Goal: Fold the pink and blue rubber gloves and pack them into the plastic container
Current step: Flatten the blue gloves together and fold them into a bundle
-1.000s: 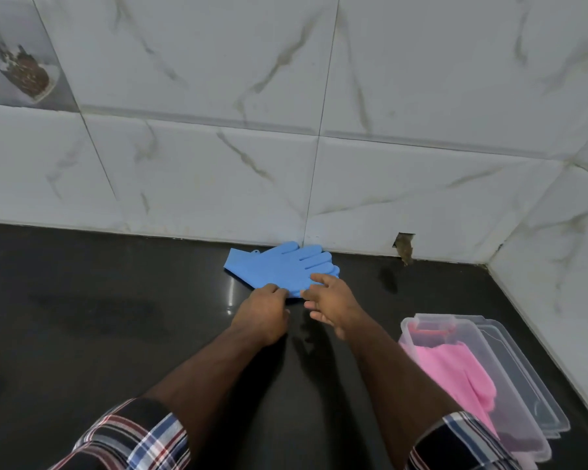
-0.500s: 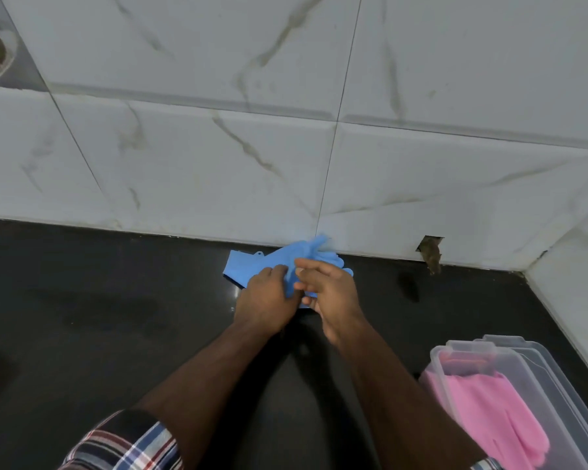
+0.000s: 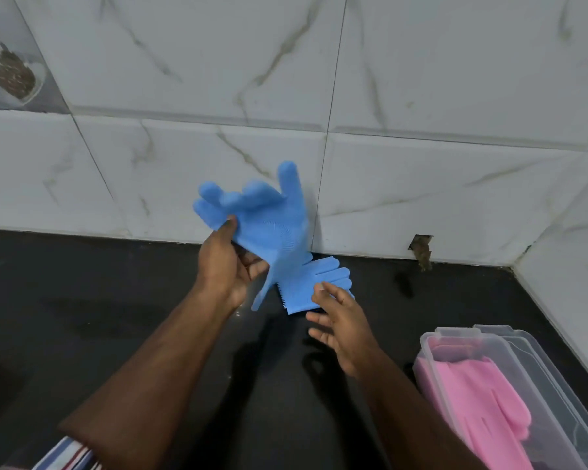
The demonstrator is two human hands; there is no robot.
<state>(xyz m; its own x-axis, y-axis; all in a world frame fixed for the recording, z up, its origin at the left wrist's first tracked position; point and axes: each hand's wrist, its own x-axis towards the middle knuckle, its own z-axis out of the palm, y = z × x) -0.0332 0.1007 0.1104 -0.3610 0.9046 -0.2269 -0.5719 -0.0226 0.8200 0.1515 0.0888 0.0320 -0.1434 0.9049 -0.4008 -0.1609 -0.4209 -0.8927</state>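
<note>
1. Change from half a second ago: one blue glove (image 3: 269, 222), which then lay flat with its mate under both hands, is now lifted clear and held up against the tiled wall (image 3: 455, 79), fingers uppermost, cuff hanging toward the surface (image 3: 82, 317). The view has also swung, bringing more of the container into sight at lower right.
2. Surface: dark, polished, running back to the wall. Bare apart from the gloves and the box.
3. Container (image 3: 455, 378): clear plastic, open, at the right edge, well apart from the blue gloves. It seems to sit on or beside a second clear piece, probably its lid; cannot tell for sure. Pink gloves (image 3: 489, 412) already lie inside, so that half of the job looks done.
4. Second blue glove (image 3: 316, 283): flat on the surface close to the wall, fingers pointing right, partly behind the raised one. Likely left there to wait its turn.
5. Left hand (image 3: 228, 266): clamped on the raised glove near the palm edge, thumb on the near face. Lifted, I judge, to separate the pair and straighten it for folding.
6. Right hand (image 3: 340, 323): fingers spread apart, holding nothing, just above the flat glove's cuff. Placed, probably, to catch the dangling cuff.
</note>
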